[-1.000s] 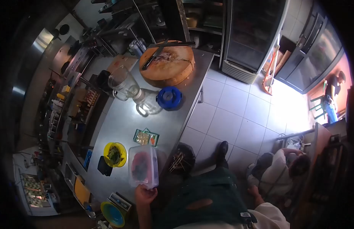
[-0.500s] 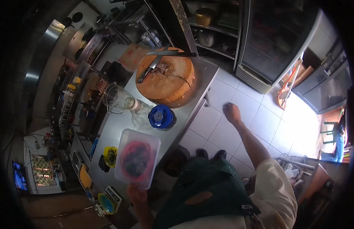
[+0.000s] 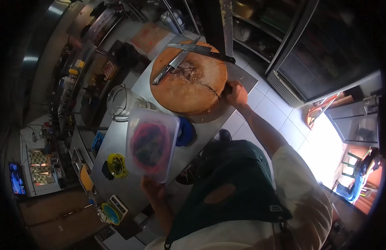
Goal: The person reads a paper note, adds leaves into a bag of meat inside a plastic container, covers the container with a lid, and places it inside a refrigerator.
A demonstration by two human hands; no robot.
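Observation:
My left hand [image 3: 152, 187] is closed on the near edge of a translucent plastic container [image 3: 170, 125], held tilted over the steel table. Inside it shows a pink-red basket or bowl [image 3: 149, 146] with dark contents, blurred by the plastic. My right hand [image 3: 237, 95] grips the right edge of a thick round wooden chopping block [image 3: 189, 87], its fingertips partly hidden. Across the block lie a large dark-handled knife [image 3: 201, 51] and a second knife [image 3: 170, 66]. Behind the container, a blue round object [image 3: 185, 131] is partly covered.
A clear blender jug [image 3: 119, 103] stands left of the container. A yellow bowl with green bits [image 3: 116, 165] sits nearer on the steel table [image 3: 226, 118]. A glass-door fridge [image 3: 326, 54] stands at the right, beyond the tiled floor [image 3: 280, 110].
My right hand has moved from over the floor to the chopping block's edge. The container in my left hand has shifted forward and now hides part of the blue object. The view has turned.

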